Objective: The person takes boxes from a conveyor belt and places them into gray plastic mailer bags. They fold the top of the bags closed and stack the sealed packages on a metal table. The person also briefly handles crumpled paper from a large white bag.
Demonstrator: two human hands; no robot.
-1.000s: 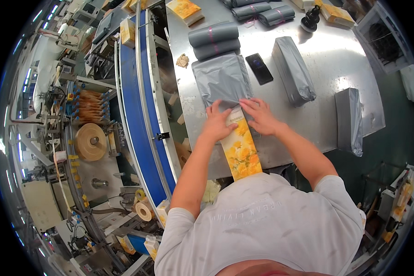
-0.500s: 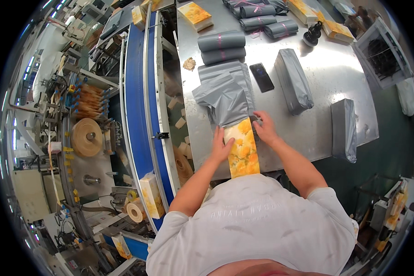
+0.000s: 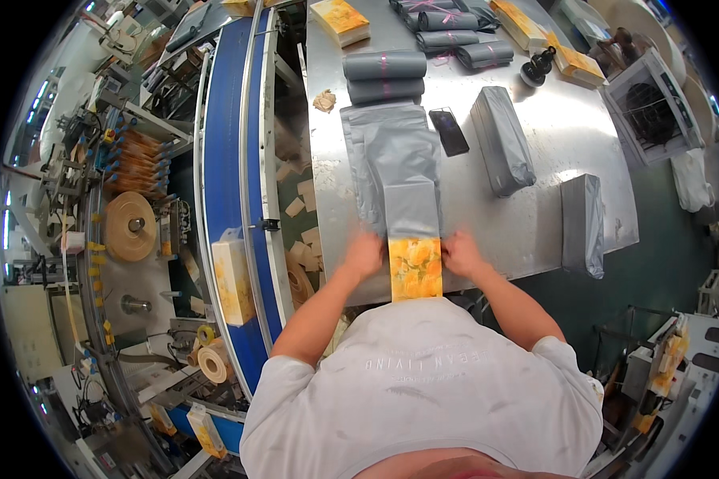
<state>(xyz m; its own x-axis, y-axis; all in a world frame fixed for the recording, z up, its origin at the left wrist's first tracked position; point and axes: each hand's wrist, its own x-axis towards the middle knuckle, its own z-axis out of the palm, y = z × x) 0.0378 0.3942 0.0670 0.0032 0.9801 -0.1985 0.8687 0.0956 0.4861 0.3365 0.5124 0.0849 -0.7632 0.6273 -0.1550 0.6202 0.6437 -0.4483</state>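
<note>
A pack with yellow floral print (image 3: pixel 416 270) lies at the table's near edge, against my shirt. Its far part sits inside a grey plastic bag (image 3: pixel 411 199), whose mouth crosses the pack between my hands. My left hand (image 3: pixel 364 254), smeared by motion, is closed at the left edge of the bag's mouth. On the opposite side, my right hand (image 3: pixel 462 252) has its fingers curled on the bag's right edge. More flat grey bags (image 3: pixel 367 152) lie stacked under and beyond this one.
Rolled grey bags (image 3: pixel 385 66) lie beyond the stack, with a phone (image 3: pixel 449 132) to their right. Two grey-wrapped packs (image 3: pixel 499 140) stand farther right, near a black bottle-like object (image 3: pixel 538 67). On the left, a blue conveyor (image 3: pixel 225 160) carries a floral pack (image 3: pixel 232 279).
The grey bag has come toward me over the pack and lies smoother. My hands have moved nearer, from open fingers to closed. On the conveyor, the floral pack has advanced away from me.
</note>
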